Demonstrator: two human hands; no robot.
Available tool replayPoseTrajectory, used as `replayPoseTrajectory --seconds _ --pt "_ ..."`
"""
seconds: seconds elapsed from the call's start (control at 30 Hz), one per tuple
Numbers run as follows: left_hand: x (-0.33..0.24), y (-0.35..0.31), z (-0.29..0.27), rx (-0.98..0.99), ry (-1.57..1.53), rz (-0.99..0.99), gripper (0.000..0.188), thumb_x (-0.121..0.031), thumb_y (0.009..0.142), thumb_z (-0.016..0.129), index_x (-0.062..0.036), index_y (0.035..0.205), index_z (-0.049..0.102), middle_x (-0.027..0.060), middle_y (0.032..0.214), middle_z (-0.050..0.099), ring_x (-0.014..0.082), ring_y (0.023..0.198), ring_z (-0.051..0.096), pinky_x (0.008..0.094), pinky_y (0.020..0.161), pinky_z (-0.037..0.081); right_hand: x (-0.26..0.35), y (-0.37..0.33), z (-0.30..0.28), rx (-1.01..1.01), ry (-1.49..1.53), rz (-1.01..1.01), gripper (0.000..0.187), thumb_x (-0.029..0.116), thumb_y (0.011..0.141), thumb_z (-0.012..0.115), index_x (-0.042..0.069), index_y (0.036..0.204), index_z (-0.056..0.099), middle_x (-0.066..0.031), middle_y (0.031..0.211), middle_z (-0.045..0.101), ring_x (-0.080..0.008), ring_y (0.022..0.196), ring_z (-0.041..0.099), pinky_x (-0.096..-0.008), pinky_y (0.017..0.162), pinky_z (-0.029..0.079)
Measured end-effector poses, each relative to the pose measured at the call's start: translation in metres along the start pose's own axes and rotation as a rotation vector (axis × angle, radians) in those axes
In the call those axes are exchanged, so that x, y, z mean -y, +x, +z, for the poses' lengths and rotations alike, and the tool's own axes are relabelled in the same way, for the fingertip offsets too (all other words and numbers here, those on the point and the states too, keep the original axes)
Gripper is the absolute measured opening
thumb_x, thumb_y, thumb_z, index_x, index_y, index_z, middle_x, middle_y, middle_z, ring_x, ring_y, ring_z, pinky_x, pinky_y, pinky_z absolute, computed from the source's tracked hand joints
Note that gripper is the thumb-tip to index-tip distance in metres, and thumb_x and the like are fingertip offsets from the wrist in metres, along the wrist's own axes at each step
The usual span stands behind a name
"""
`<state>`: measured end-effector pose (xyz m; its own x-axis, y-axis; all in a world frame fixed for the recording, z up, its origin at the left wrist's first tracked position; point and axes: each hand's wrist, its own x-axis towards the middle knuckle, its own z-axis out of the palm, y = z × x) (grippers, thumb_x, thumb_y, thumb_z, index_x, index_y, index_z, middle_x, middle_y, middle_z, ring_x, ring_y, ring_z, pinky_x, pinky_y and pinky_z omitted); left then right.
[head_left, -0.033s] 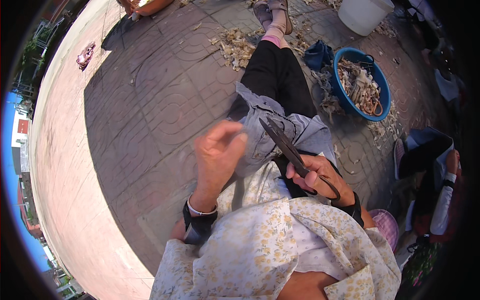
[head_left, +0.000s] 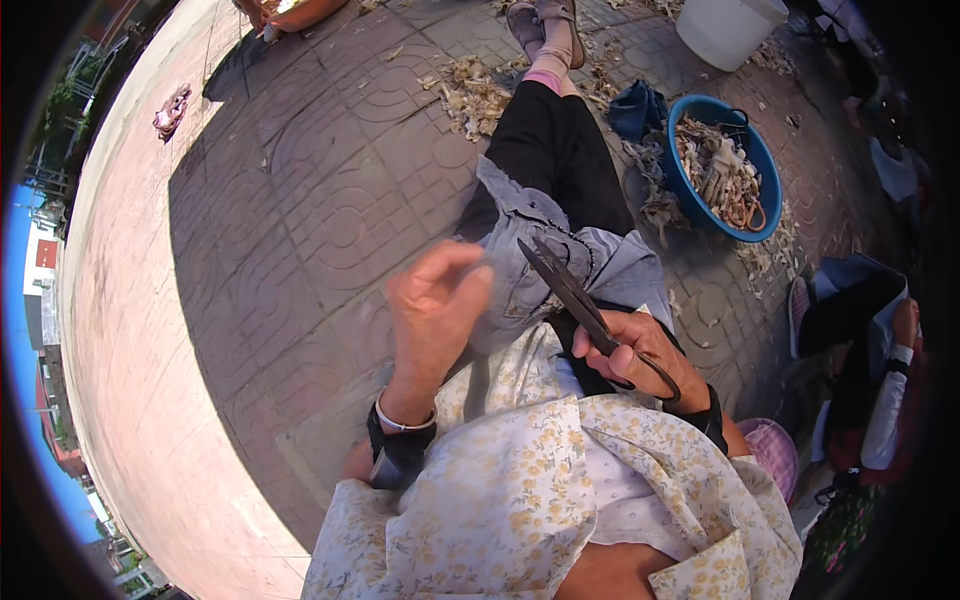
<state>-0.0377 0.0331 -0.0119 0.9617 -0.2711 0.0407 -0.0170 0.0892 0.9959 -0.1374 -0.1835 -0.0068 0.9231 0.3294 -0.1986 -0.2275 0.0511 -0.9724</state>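
Observation:
Dark metal scissors (head_left: 570,290) rest in my right hand (head_left: 640,350), whose fingers and thumb wrap round the handles. The blades point up and to the left, slightly apart, above the denim cloth (head_left: 515,275) across my lap. To the left of the blades, my left hand (head_left: 437,310) is raised with its fingers curled and the thumb drawn in toward them. Slight blur at those fingertips hides whatever may be between them. A wisp of pale, hazy stuff shows beside them, too faint to name.
A blue tub (head_left: 680,190) of pale, shredded scraps stands right of my legs, beside a dark blue cloth bag (head_left: 637,110). Dry scraps (head_left: 475,100) litter the paving. Farther off are a white bucket (head_left: 725,30) and an orange basin (head_left: 308,14). Another person (head_left: 865,350) sits at the right.

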Motion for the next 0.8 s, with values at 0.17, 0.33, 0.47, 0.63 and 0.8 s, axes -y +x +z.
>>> replayPoseTrajectory --seconds 0.17,0.33,0.47,0.63,0.8 --pt "0.0016 0.0035 -0.0009 -0.016 0.009 0.002 0.013 0.003 0.082 0.059 0.0065 0.094 0.063 0.0006 0.081 0.06 0.0036 0.069 0.052 0.0173 0.061 0.04 0.0004 0.0032 -0.005 0.021 -0.066 0.012 0.06 0.062 0.086 0.052 0.002 0.09 0.057 0.0009 0.071 0.049 -0.0092 0.064 0.044 -0.0252 0.056 0.035" --pt "0.0036 0.0027 0.0017 -0.004 0.012 0.009 0.012 0.003 0.082 0.06 0.0064 0.093 0.063 0.0002 0.08 0.059 0.003 0.068 0.05 0.017 0.059 0.039 -0.0016 0.0029 -0.0016 0.03 -0.126 0.031 0.066 0.068 0.083 0.05 0.002 0.087 0.056 0.0002 0.066 0.047 -0.0098 0.062 0.043 -0.0264 0.054 0.034" --pt "0.0028 0.002 0.0026 0.003 0.004 0.009 0.01 0.002 0.083 0.06 0.0059 0.092 0.063 -0.0003 0.079 0.058 0.0022 0.066 0.047 0.0164 0.057 0.036 0.0017 0.0049 -0.0003 0.031 -0.158 0.042 0.067 0.069 0.083 0.049 0.002 0.086 0.056 -0.0004 0.064 0.046 -0.0103 0.061 0.042 -0.0272 0.054 0.033" --pt "0.0034 0.0025 0.0033 0.011 0.043 0.037 0.01 0.002 0.083 0.06 0.006 0.092 0.063 -0.0006 0.08 0.058 0.0017 0.065 0.046 0.0162 0.056 0.035 0.0011 0.0044 0.0006 0.03 -0.142 0.049 0.067 0.068 0.084 0.049 0.001 0.086 0.055 -0.0004 0.065 0.046 -0.0103 0.061 0.042 -0.0273 0.054 0.033" --pt "0.0054 0.0022 0.0032 0.006 0.086 0.059 0.01 0.002 0.083 0.061 0.0061 0.092 0.063 -0.0002 0.082 0.058 0.0017 0.066 0.046 0.0162 0.056 0.035 0.0036 0.0042 0.0004 0.036 -0.127 0.069 0.065 0.066 0.085 0.049 0.001 0.086 0.055 -0.0004 0.066 0.046 -0.0101 0.062 0.042 -0.027 0.055 0.034"
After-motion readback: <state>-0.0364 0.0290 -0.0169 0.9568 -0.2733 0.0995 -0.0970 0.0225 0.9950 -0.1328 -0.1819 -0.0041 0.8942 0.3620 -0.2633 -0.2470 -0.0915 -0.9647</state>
